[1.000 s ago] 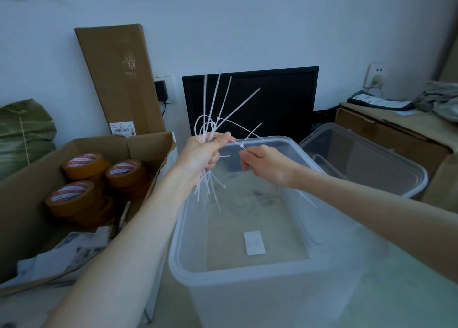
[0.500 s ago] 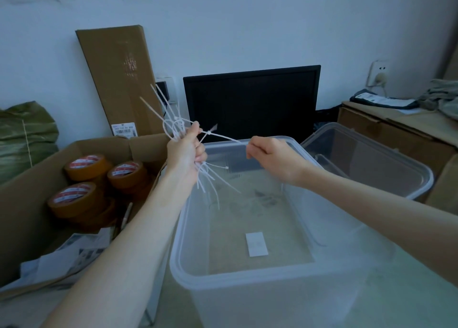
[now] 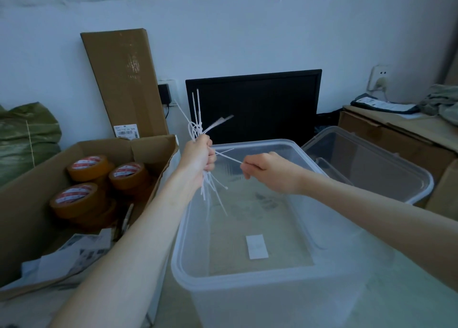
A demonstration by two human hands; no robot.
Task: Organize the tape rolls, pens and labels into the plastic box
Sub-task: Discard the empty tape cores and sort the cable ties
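Left grip clenching cable ties over plastic box, right grip pinching one.

Box of frosted translucent plastic with a smooth rim, ties thin white plastic, tape rolls glossy brown film, carton matt rough cardboard, sack coarse green woven cloth, monitor matt black.
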